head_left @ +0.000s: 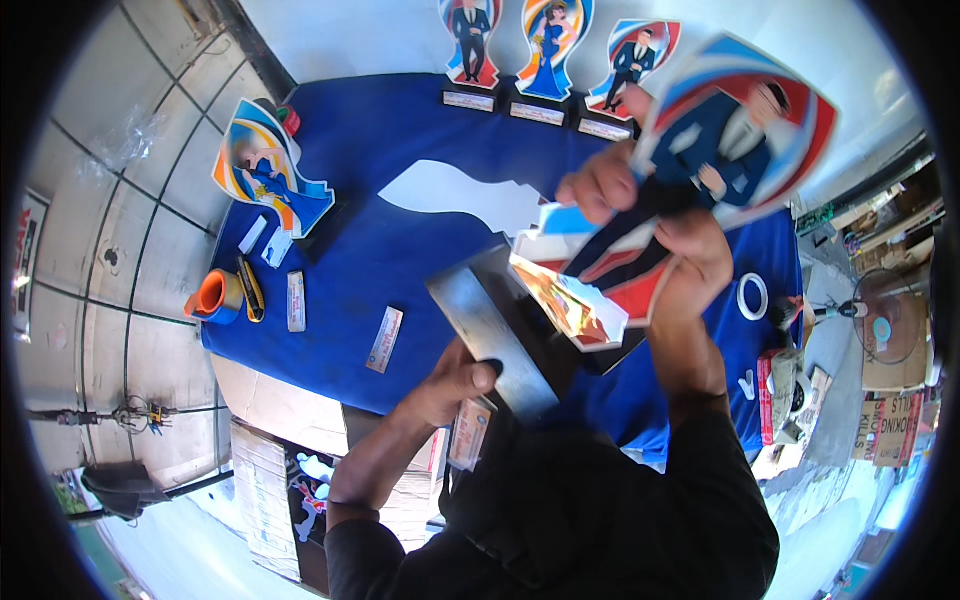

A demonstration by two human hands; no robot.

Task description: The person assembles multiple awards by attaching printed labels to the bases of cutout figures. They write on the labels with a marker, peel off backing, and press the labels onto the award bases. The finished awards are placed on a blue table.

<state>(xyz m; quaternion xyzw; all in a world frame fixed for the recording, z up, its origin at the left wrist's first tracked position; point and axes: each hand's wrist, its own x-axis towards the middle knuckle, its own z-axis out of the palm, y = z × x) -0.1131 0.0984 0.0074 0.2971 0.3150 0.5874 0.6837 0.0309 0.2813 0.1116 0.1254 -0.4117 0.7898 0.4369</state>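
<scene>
My right hand is closed around the narrow middle of a printed figure cutout, which shows a person in a dark blue suit on red, white and blue swirls. It is tilted, and some fingers show past its left edge. The cutout's lower part lies over a shiny piece with orange and gold reflections. My left hand grips a glossy black base block, thumb on its bright top face. Below that hand is a small white label plate; whether it is fixed to the block I cannot tell.
On the blue cloth lies a white shaped sheet. Several finished figure stands line the back, another stands left. Also there: label plates, a cutter knife, an orange tape roll, a white ring.
</scene>
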